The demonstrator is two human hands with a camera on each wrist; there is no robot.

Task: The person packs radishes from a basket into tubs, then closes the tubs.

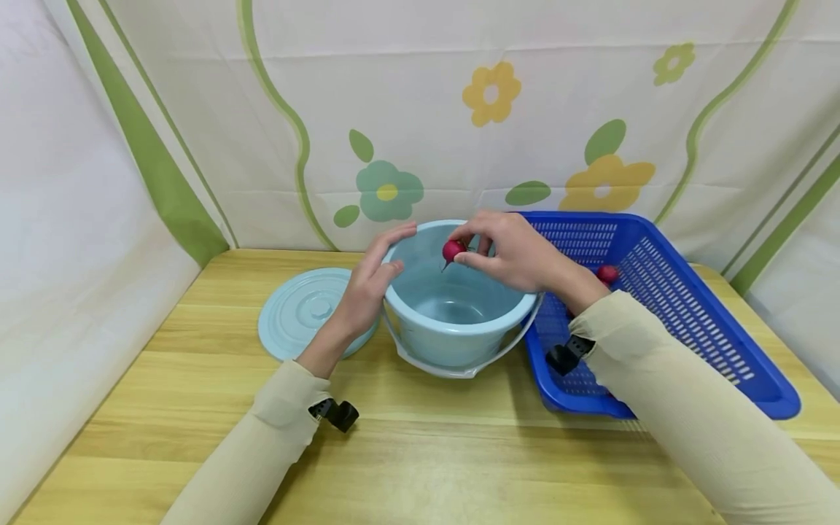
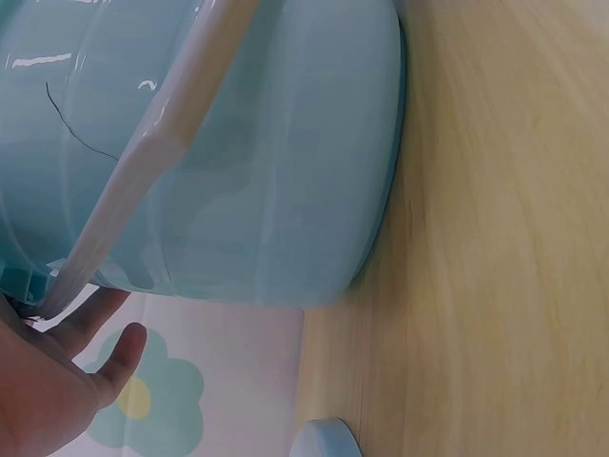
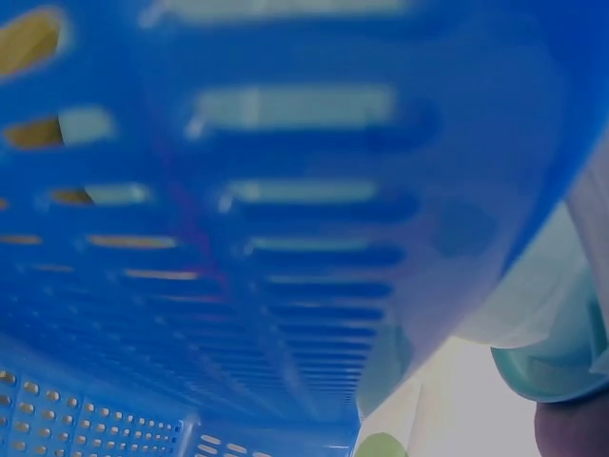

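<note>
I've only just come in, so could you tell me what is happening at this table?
A person's right hand pinches a small red radish above the open light-blue bucket. The left hand rests against the bucket's rim. The bucket's lid lies on the table to its left, and another radish sits in the blue basket on the right.

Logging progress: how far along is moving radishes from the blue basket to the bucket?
Done: lid is off, lying left of the bucket; bucket looks empty.
In hand: right hand pinches a radish over the opening; left hand steadies the rim.
Left: another radish sits in the blue basket.
</note>
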